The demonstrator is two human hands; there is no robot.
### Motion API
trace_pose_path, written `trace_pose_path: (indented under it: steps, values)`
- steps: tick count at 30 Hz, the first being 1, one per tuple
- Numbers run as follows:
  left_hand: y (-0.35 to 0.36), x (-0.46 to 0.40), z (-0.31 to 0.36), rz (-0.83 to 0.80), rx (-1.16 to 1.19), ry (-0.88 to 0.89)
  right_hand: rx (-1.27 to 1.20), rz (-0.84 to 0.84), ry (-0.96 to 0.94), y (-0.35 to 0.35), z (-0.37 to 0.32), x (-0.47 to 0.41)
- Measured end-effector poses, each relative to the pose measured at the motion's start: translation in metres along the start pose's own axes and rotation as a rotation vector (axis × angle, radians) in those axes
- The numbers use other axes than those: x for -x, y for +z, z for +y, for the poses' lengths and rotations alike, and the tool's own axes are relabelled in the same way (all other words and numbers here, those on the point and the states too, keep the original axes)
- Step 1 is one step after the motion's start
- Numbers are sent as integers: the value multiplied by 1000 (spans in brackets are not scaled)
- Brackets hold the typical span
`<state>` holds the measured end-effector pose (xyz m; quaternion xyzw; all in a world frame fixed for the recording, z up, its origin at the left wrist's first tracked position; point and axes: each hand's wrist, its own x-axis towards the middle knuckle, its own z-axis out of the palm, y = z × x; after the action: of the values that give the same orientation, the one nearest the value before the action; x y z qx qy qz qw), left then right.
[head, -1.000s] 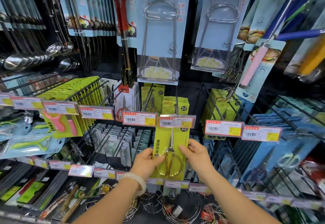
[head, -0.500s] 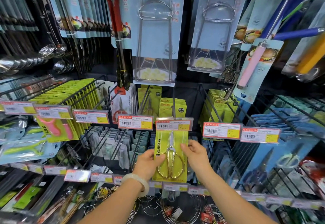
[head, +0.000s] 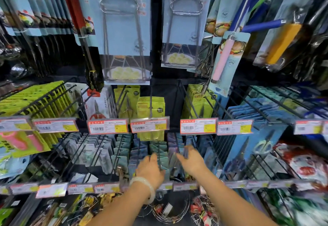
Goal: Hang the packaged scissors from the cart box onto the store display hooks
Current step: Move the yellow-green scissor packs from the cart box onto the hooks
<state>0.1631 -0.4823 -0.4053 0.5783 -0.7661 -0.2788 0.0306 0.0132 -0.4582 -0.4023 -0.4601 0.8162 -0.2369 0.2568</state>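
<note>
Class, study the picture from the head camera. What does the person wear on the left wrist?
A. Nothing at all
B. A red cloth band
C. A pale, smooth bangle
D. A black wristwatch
C: a pale, smooth bangle circles the wrist just below the left hand, which reaches toward the lower display hooks beside the right hand; no watch or cloth band shows.

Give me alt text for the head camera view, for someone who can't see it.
Two bare hands, left and right, reach empty toward a store rack, below a yellow-green scissors pack hanging behind a price tag. The hands are motion-blurred, the left wearing a pale bangle. Packaged kitchen tools fill the hooks around.
</note>
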Motion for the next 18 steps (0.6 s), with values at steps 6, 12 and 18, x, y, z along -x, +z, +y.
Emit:
trace_pose_path:
  steps: [6,12,18]
  values:
    - [37,10,95,-77,-344,306,406,19,-9,-48,88,28]
    - [95,35,217,-147,-481,594,527,143,171,-137,184,79]
    - [155,80,345,-196,-532,792,547,276,394,-227,285,148]
